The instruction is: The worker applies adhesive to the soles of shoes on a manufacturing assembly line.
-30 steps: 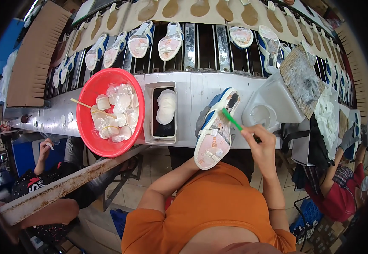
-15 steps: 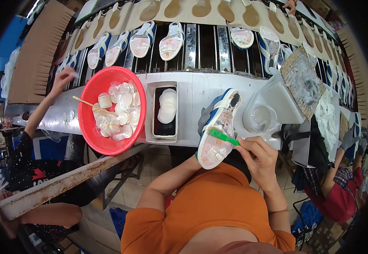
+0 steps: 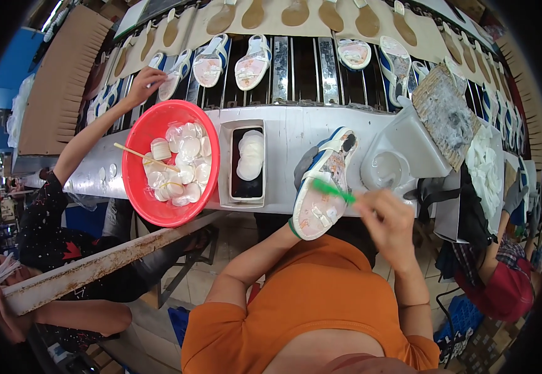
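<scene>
A white and blue sandal [image 3: 311, 212] is held tilted in front of me, its pale insole facing up. Grey fingers of my left hand [image 3: 306, 167], apparently gloved, show along the sandal's left edge; the shoe hides the rest of this hand, which grips it from beneath. My right hand [image 3: 388, 221], a little smeared by motion, is closed on the handle of a small green brush [image 3: 334, 191]. The brush's head lies over the middle of the insole; whether it touches cannot be made out. Right of the sandal stands a translucent container [image 3: 367, 163] with a whitish round hollow.
A red basin [image 3: 135, 206] of round white pads with a stick across it stands left, beside an open box [image 3: 224, 168] of stacked pads. Sandals [image 3: 253, 65] lie on the roller conveyor [image 3: 280, 68]. A co-worker's hand [image 3: 145, 86] reaches over it. Stained cardboard [image 3: 445, 118] leans right.
My right hand and the green brush have shifted slightly up and right over the insole. The co-worker's hand at left has moved right, to a sandal on the conveyor.
</scene>
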Motion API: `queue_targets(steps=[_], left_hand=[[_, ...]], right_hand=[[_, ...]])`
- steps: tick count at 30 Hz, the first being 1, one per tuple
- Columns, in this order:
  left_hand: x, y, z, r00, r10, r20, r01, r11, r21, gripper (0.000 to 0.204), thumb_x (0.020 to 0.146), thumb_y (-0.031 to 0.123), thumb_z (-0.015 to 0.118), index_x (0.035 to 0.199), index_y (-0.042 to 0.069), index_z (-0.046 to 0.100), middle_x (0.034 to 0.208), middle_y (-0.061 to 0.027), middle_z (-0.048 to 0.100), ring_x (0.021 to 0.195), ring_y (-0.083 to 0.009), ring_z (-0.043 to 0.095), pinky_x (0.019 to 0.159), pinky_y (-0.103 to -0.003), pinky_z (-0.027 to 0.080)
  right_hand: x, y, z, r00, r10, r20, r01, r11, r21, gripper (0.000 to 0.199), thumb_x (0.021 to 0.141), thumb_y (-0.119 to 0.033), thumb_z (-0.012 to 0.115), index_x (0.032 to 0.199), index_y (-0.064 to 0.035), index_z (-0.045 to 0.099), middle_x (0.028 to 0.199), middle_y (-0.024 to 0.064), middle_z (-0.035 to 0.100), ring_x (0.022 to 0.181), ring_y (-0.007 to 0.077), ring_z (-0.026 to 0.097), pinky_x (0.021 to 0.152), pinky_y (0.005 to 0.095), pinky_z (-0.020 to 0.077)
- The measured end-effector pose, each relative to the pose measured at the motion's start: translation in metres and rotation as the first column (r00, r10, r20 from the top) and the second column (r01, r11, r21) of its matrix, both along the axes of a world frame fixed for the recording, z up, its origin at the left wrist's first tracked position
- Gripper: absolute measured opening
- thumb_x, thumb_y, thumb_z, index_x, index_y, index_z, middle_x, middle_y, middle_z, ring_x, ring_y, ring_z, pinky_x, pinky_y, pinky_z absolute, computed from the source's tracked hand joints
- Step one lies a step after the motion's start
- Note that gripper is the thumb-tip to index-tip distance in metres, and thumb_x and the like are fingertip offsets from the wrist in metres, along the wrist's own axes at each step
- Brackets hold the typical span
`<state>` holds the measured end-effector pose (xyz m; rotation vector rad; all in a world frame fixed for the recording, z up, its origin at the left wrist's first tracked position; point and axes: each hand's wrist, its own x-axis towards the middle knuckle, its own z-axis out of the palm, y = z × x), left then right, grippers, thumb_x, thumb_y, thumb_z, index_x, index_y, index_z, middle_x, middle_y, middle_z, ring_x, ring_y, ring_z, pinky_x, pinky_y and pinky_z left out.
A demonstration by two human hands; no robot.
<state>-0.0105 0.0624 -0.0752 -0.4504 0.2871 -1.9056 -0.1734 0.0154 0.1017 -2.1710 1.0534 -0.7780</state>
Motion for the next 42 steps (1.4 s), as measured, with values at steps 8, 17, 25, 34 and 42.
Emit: queue_targets(steps=[8, 17, 25, 34, 42], left_hand=[[0.005, -0.008, 0.035, 0.305, 0.19, 0.933, -0.274, 0.956, -0.106, 0.061, 0.1, 0.02, 0.056, 0.153, 0.006, 0.027, 0.147, -0.0129, 0.044, 0.134, -0.0213, 0.045, 0.112, -0.042, 0.039], [0.011, -0.037, 0.042, -0.529, 0.414, 0.741, -0.076, 0.846, -0.527, 0.061, 0.091, 0.013, 0.068, 0.145, 0.006, 0.041, 0.14, -0.0103, 0.052, 0.127, -0.0224, 0.051, 0.109, -0.038, 0.042], [0.032, -0.042, 0.03, 0.29, 0.266, 0.919, -0.315, 0.934, -0.17, 0.061, 0.096, 0.032, 0.064, 0.146, 0.005, 0.043, 0.144, -0.0122, 0.048, 0.132, -0.0264, 0.047, 0.112, -0.044, 0.038], [0.037, -0.061, 0.073, -0.894, 0.38, -0.236, 0.408, 0.477, -0.779, 0.048, 0.083, 0.01, 0.078, 0.127, 0.003, 0.06, 0.118, -0.0067, 0.067, 0.104, -0.0189, 0.065, 0.092, -0.035, 0.052], [0.035, -0.057, 0.031, -0.87, 0.316, 0.379, 0.135, 0.891, -0.433, 0.042, 0.084, 0.015, 0.074, 0.124, 0.005, 0.063, 0.122, -0.009, 0.066, 0.116, -0.0236, 0.059, 0.105, -0.041, 0.042]], right_hand=[[0.007, 0.004, 0.017, 0.986, 0.168, 0.015, -0.166, 0.982, -0.092, 0.011, 0.082, -0.008, 0.077, 0.09, -0.0041, 0.072, 0.084, 0.0077, 0.069, 0.066, 0.0218, 0.065, 0.055, 0.0304, 0.0503], [0.022, -0.006, 0.033, 0.984, 0.17, 0.049, -0.161, 0.975, -0.156, 0.009, 0.083, -0.011, 0.077, 0.089, -0.0065, 0.072, 0.083, 0.0076, 0.067, 0.068, 0.0227, 0.066, 0.057, 0.033, 0.0512], [0.019, -0.024, 0.033, 0.976, 0.185, 0.111, -0.154, 0.958, -0.24, 0.01, 0.085, -0.015, 0.076, 0.091, -0.0075, 0.073, 0.084, 0.0058, 0.067, 0.07, 0.0235, 0.067, 0.058, 0.0336, 0.0514], [0.011, -0.037, 0.027, 0.943, 0.252, 0.218, -0.212, 0.959, -0.19, 0.013, 0.088, -0.022, 0.073, 0.092, -0.0095, 0.073, 0.085, 0.0072, 0.068, 0.069, 0.027, 0.066, 0.057, 0.0357, 0.0502], [0.017, -0.036, 0.013, 0.987, 0.047, 0.154, -0.027, 0.992, -0.125, 0.013, 0.088, -0.017, 0.073, 0.096, -0.0079, 0.073, 0.084, 0.0066, 0.068, 0.068, 0.0207, 0.067, 0.057, 0.031, 0.0507]])
